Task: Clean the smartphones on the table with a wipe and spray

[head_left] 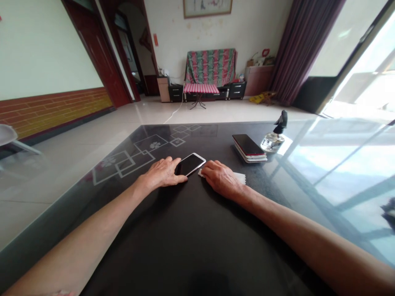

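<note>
The transparent spray bottle (pixel 273 142) stands far right beside the device stack (pixel 248 144); its fill level is indistinct. Your left hand (pixel 163 172) clamps the white phone (pixel 193 163) by its left end, between your hands. Your right hand (pixel 222 179) lies palm down, fingers curled over the white cloth (pixel 240 177); you cannot tell whether they grip it.

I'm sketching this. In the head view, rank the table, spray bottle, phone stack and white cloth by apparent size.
Table
Phone stack and spray bottle: too alike to rank
White cloth, partly covered
</note>
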`<state>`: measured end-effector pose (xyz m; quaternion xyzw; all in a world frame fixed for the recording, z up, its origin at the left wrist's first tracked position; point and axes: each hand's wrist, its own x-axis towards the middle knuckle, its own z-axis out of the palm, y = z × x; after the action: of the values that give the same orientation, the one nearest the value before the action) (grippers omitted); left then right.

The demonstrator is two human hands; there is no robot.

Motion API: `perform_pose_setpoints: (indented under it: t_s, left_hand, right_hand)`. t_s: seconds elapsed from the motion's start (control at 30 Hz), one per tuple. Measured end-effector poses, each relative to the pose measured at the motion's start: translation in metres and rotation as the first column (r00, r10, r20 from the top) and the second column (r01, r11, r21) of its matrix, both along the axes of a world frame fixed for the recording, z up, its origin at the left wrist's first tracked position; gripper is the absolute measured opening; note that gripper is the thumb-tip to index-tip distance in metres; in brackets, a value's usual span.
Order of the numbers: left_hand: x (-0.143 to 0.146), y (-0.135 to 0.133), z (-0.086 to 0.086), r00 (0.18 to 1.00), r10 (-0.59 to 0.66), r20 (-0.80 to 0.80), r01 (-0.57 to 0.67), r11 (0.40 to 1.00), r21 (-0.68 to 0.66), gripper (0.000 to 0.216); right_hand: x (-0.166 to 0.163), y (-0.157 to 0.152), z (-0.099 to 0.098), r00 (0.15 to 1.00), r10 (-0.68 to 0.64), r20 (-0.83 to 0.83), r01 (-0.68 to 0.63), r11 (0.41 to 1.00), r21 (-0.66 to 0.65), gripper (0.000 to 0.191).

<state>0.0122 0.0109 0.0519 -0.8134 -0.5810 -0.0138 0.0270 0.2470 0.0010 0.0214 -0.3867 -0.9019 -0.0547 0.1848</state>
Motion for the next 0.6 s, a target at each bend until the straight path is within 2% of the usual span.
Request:
perform_pose_setpoints:
  t_s: [0.1,0.23,0.3,0.4,0.47,0.6]
  left_hand:
    - [0.013,-0.009,-0.006,0.995,0.085,0.043,-0.089,0.993,0.083,0.071]
    - [0.014,-0.006,-0.012,0.982,0.010,0.190,-0.028,0.995,0.095,0.057]
    - [0.006,-0.002,-0.014,0.978,-0.030,0.205,0.007,0.994,0.112,0.049]
    - [-0.005,0.004,-0.013,0.970,-0.201,0.139,0.187,0.977,0.105,0.065]
    - [-0.005,0.010,-0.011,0.938,-0.337,0.085,0.333,0.941,0.059,0.078]
    - [0.013,0.023,-0.002,0.907,-0.421,-0.017,0.416,0.900,-0.129,0.093]
  right_hand:
    - [0.002,0.001,-0.002,1.000,0.010,-0.022,-0.010,1.000,0.006,0.020]
    - [0.001,0.000,-0.002,0.999,0.021,-0.036,-0.021,1.000,0.006,0.020]
    - [0.000,0.000,-0.001,0.999,0.012,-0.037,-0.012,1.000,0.001,0.020]
    - [0.000,0.000,-0.002,0.999,-0.006,-0.040,0.006,1.000,-0.008,0.021]
    - [0.000,0.001,-0.003,0.999,-0.015,-0.047,0.015,1.000,-0.008,0.021]
    - [0.004,0.003,-0.006,0.998,-0.040,-0.057,0.040,0.999,0.009,0.021]
